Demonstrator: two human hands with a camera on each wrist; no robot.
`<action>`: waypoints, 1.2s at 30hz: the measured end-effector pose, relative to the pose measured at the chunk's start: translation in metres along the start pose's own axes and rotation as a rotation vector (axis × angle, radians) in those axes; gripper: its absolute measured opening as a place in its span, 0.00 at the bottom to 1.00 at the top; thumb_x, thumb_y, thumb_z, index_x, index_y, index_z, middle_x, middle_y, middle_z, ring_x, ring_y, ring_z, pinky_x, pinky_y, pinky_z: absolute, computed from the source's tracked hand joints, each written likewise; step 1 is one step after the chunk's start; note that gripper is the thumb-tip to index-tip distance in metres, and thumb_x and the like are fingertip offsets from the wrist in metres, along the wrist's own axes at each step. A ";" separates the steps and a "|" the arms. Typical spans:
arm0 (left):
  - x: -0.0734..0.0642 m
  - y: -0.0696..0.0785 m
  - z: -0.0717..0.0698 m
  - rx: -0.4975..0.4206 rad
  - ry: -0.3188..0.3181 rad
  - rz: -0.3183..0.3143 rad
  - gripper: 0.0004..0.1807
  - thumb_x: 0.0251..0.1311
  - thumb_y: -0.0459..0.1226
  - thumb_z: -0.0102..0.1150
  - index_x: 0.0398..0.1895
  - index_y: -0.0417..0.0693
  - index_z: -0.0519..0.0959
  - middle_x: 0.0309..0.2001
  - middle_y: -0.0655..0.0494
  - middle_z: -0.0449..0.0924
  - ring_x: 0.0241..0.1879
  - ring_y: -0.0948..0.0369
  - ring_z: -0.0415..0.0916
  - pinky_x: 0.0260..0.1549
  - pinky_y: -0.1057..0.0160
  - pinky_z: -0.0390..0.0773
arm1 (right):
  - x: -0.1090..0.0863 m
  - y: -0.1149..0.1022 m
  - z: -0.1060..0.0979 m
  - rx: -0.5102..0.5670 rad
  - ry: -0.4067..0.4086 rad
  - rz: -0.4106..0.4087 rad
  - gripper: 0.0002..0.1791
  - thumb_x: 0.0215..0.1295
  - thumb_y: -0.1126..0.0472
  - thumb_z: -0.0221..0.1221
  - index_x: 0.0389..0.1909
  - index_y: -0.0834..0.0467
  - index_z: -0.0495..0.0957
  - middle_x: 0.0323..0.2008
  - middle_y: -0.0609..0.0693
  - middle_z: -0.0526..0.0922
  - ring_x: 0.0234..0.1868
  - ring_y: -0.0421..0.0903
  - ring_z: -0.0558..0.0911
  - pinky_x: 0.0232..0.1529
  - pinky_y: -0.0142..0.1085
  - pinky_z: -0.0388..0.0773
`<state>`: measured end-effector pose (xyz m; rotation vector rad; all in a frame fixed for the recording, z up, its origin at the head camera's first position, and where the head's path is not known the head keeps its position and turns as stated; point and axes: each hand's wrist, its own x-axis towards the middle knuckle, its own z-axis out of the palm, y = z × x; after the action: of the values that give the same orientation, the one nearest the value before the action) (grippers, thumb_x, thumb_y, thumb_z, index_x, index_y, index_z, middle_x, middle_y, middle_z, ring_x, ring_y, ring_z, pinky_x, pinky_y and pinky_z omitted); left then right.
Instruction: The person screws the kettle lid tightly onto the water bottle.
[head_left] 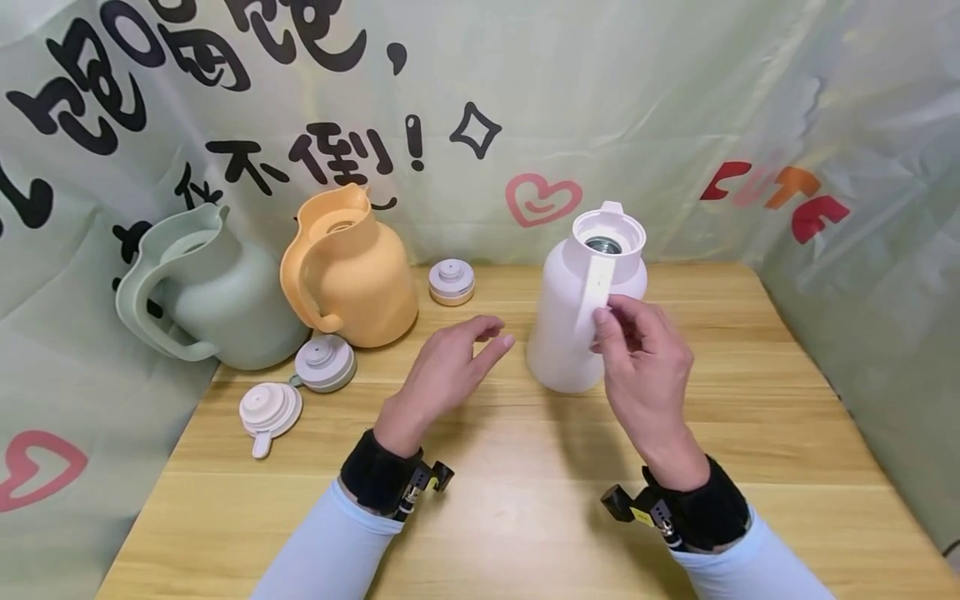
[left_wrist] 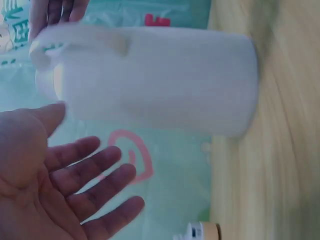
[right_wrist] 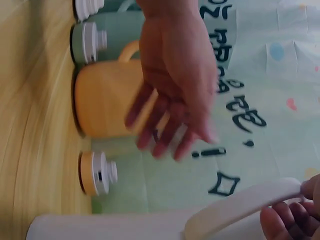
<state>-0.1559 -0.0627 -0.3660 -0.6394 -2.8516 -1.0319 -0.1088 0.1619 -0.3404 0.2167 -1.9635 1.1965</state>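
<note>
A white thermos jug (head_left: 558, 333) stands upright on the table, its mouth uncovered and a shiny liner inside. Its handle (head_left: 596, 287) faces the person. My right hand (head_left: 648, 358) pinches this handle, thumb on one side and curled fingers on the other; the right wrist view shows the handle (right_wrist: 240, 205) close up. To the left of the jug hovers my left hand (head_left: 450, 358), holding nothing. In the left wrist view, the left hand (left_wrist: 50, 185) has its fingers spread and loosely bent, near the jug's upper body (left_wrist: 150, 80).
An orange jug (head_left: 367, 283) and a green jug (head_left: 247, 300) stand at the back left. Three stoppers lie on the table: one orange-based (head_left: 452, 283), one grey (head_left: 325, 364), one white with a tab (head_left: 270, 410). A printed cloth (head_left: 660, 100) hangs behind.
</note>
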 end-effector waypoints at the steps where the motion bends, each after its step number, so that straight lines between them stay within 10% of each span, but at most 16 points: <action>1: 0.001 0.003 0.000 -0.018 0.008 0.015 0.26 0.76 0.57 0.52 0.64 0.53 0.79 0.57 0.57 0.86 0.58 0.57 0.83 0.58 0.53 0.80 | 0.000 -0.003 0.003 0.029 -0.017 -0.005 0.10 0.68 0.68 0.66 0.45 0.70 0.83 0.32 0.62 0.85 0.30 0.22 0.79 0.34 0.18 0.78; 11: 0.001 0.023 0.005 -0.157 0.067 0.216 0.23 0.71 0.49 0.62 0.64 0.53 0.75 0.53 0.56 0.86 0.54 0.60 0.84 0.53 0.58 0.84 | 0.000 -0.011 0.030 0.019 -0.203 -0.071 0.08 0.64 0.65 0.70 0.42 0.64 0.85 0.33 0.54 0.91 0.33 0.46 0.90 0.40 0.19 0.79; 18: 0.001 0.018 0.002 -0.141 0.145 0.110 0.16 0.76 0.48 0.53 0.57 0.49 0.75 0.49 0.53 0.87 0.50 0.58 0.85 0.48 0.56 0.86 | -0.020 0.010 0.022 -0.145 -0.221 -0.081 0.05 0.63 0.64 0.71 0.36 0.60 0.86 0.31 0.52 0.90 0.30 0.46 0.89 0.37 0.17 0.77; 26: 0.010 -0.003 -0.013 -0.127 0.218 0.009 0.13 0.79 0.46 0.49 0.56 0.50 0.74 0.48 0.53 0.84 0.45 0.57 0.84 0.48 0.54 0.84 | -0.045 0.056 0.012 -0.383 -0.313 -0.035 0.13 0.58 0.54 0.75 0.33 0.58 0.84 0.28 0.52 0.89 0.28 0.47 0.87 0.29 0.43 0.82; 36: 0.028 -0.009 -0.015 -0.189 0.232 -0.029 0.12 0.80 0.44 0.48 0.55 0.48 0.75 0.54 0.51 0.84 0.53 0.56 0.87 0.51 0.59 0.86 | -0.043 0.081 0.019 -0.452 -0.378 0.003 0.16 0.61 0.48 0.72 0.35 0.57 0.85 0.27 0.51 0.88 0.25 0.46 0.83 0.28 0.41 0.75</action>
<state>-0.1870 -0.0681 -0.3544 -0.4551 -2.5930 -1.2980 -0.1325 0.1787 -0.4295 0.2140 -2.5051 0.7179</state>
